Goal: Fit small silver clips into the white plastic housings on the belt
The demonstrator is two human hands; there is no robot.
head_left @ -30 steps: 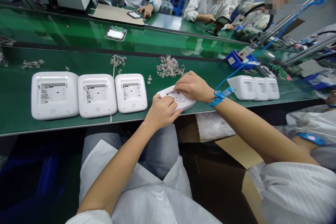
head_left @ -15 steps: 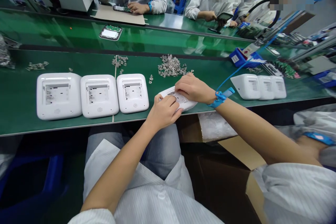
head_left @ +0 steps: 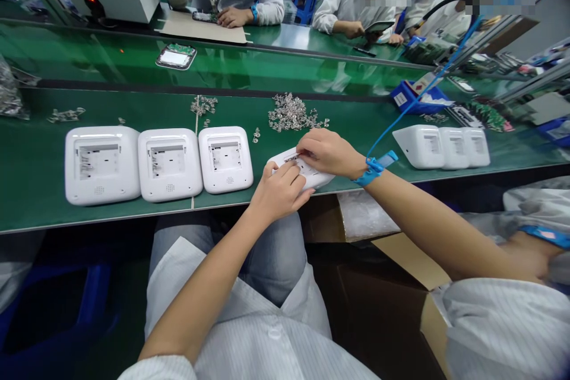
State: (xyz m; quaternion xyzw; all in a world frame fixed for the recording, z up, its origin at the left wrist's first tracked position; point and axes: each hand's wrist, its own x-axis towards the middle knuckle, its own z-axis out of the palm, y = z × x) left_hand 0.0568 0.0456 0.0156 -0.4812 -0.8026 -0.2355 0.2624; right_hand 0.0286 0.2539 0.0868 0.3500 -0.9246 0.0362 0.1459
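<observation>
A white plastic housing with a recessed compartment lies at the table's front edge, tilted, partly covered by my hands. My left hand grips its left side, with fingers bent over the recess. From the right, my right hand reaches in with fingertips pinched together at the far side of the recess; anything between them is hidden. Behind my hands lies a loose pile of small metal battery contacts. Three similar white housings stand in a row to the left, compartments facing up.
More small metal pieces lie behind the row. On the right are several white housings and a blue bin. A blue cord runs from my right wristband. Across a conveyor carrying a circuit-board unit, co-workers sit.
The circuit-board unit on the conveyor has shifted left. My hands stay on the housing, with only slight finger movement. A co-worker opposite has lowered a tool onto their part.
</observation>
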